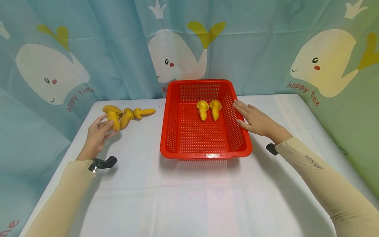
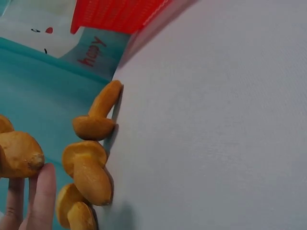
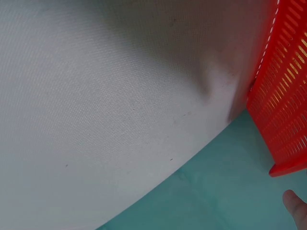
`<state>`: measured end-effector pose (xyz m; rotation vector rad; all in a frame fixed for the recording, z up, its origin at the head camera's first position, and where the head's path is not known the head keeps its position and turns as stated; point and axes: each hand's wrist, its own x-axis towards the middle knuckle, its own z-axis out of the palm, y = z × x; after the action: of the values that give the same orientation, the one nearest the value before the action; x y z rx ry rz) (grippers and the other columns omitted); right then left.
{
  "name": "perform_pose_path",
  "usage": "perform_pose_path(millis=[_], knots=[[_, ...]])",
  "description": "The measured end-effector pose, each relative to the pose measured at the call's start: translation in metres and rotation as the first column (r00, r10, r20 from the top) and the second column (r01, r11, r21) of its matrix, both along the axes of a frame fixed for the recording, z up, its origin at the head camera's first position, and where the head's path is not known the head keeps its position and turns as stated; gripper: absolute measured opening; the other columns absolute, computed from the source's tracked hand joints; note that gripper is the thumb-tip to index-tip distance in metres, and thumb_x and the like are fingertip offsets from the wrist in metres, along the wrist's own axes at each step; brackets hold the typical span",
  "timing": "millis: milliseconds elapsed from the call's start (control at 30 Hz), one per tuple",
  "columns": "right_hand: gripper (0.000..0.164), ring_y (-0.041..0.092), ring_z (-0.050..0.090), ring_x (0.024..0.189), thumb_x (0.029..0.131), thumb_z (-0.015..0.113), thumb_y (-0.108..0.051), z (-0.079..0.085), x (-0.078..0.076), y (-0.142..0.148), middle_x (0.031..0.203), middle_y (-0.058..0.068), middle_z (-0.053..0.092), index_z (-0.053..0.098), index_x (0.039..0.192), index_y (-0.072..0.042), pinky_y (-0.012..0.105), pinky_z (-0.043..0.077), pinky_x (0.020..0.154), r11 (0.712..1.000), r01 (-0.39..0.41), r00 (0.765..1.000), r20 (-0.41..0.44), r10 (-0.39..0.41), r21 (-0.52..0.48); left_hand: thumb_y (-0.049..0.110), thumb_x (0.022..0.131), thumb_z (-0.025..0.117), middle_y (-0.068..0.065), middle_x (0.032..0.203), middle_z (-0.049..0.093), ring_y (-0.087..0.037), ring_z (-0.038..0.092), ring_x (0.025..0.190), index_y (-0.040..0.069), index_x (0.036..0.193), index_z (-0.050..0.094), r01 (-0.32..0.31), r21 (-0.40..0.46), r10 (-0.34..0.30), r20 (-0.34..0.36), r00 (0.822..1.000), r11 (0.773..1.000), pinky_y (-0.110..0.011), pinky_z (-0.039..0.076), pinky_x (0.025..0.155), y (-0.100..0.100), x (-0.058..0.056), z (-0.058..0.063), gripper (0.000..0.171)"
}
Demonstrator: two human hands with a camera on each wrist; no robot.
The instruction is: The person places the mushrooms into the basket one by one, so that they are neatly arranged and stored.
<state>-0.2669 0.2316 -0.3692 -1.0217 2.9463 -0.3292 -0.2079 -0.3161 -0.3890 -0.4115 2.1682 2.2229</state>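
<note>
My left hand [image 1: 97, 134] holds a yellow mushroom [image 1: 113, 116] by its stem at the left of the table, thumb on the near side. In the left wrist view this mushroom [image 2: 20, 154] is up off the table, beside several others. On the table lie a mushroom with a thick stem [image 1: 126, 119] and one with a thin stem [image 1: 145, 112]; a further mushroom [image 2: 76, 213] shows at the lower edge of the left wrist view. Fingers extended, my right hand [image 1: 260, 121] rests at the right rim of a red plastic basket [image 1: 207, 155].
Inside the basket, toward its back, lie two mushrooms, a left one [image 1: 203, 110] and a right one [image 1: 215, 110]. A white cloth covers the table [image 1: 189, 197]. Behind and along the sides hangs a blue-green curtain [image 1: 118, 49] printed with whales.
</note>
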Motion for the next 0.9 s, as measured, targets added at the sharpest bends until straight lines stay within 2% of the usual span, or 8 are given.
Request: perform_pose_path(millis=[167,367,467,567,700,800,900], knots=[[0.067,0.032,0.019,0.144,0.096,0.045,-0.033,0.001,0.001,-0.001,0.157,0.016,0.017,0.017,0.150,-0.004,0.055,0.018,0.116,1.000,0.004,1.000,0.002,-0.004,0.001,0.030,0.088,0.063,0.015,0.108,0.049,0.001,0.055,0.090,0.020,0.147,0.031,-0.023,-0.042,0.020,-0.058,0.998,0.999,-0.013,0.054,0.070,0.004,-0.005,0.003,0.068],[0.067,0.032,0.019,0.144,0.096,0.044,-0.033,0.001,0.000,-0.001,0.157,0.016,0.017,0.018,0.150,-0.004,0.055,0.019,0.116,1.000,0.006,1.000,0.005,-0.006,0.002,0.030,0.087,0.063,0.012,0.110,0.050,0.001,0.054,0.093,0.018,0.145,0.035,-0.024,-0.060,0.017,-0.120,0.993,0.998,-0.013,0.054,0.072,0.013,-0.011,0.008,0.065],[0.066,0.032,0.019,0.144,0.096,0.043,-0.034,0.001,0.001,-0.001,0.156,0.017,0.018,0.018,0.150,-0.004,0.056,0.019,0.115,1.000,0.002,1.000,0.005,-0.002,0.003,0.031,0.088,0.063,0.005,0.120,0.049,0.001,0.052,0.096,0.019,0.145,0.035,-0.022,-0.093,0.010,-0.122,0.993,0.995,-0.012,0.053,0.072,0.019,-0.016,0.011,0.065],[0.066,0.032,0.019,0.144,0.096,0.043,-0.034,0.001,0.001,0.000,0.156,0.017,0.018,0.018,0.150,-0.004,0.056,0.019,0.115,1.000,0.000,1.000,0.004,0.000,0.004,0.032,0.088,0.062,0.004,0.123,0.048,0.000,0.051,0.098,0.019,0.146,0.033,-0.017,-0.121,0.003,-0.112,0.994,0.993,-0.011,0.053,0.073,0.025,-0.021,0.016,0.065],[0.066,0.033,0.019,0.144,0.096,0.044,-0.033,0.001,0.000,0.000,0.156,0.017,0.018,0.018,0.150,-0.004,0.055,0.019,0.115,1.000,-0.004,1.000,0.000,0.004,0.008,0.032,0.089,0.061,0.010,0.114,0.048,-0.003,0.051,0.098,0.019,0.147,0.032,-0.012,-0.145,-0.004,-0.109,0.994,0.989,-0.009,0.052,0.073,0.032,-0.028,0.022,0.066],[0.066,0.032,0.019,0.144,0.096,0.044,-0.033,0.000,0.000,0.000,0.157,0.017,0.018,0.018,0.150,-0.003,0.055,0.019,0.116,1.000,0.000,1.000,-0.005,0.000,0.013,0.034,0.089,0.059,0.010,0.115,0.048,-0.004,0.050,0.099,0.020,0.147,0.032,-0.008,-0.171,-0.011,-0.108,0.994,0.985,-0.009,0.052,0.073,0.038,-0.034,0.027,0.065],[0.066,0.032,0.019,0.144,0.096,0.044,-0.033,0.000,0.000,0.000,0.156,0.016,0.018,0.018,0.150,-0.003,0.055,0.019,0.116,1.000,0.000,1.000,-0.007,0.000,0.013,0.034,0.089,0.059,0.005,0.120,0.048,-0.006,0.051,0.099,0.021,0.146,0.033,-0.004,-0.150,-0.013,-0.112,0.994,0.989,-0.009,0.052,0.072,0.044,-0.039,0.033,0.064]])
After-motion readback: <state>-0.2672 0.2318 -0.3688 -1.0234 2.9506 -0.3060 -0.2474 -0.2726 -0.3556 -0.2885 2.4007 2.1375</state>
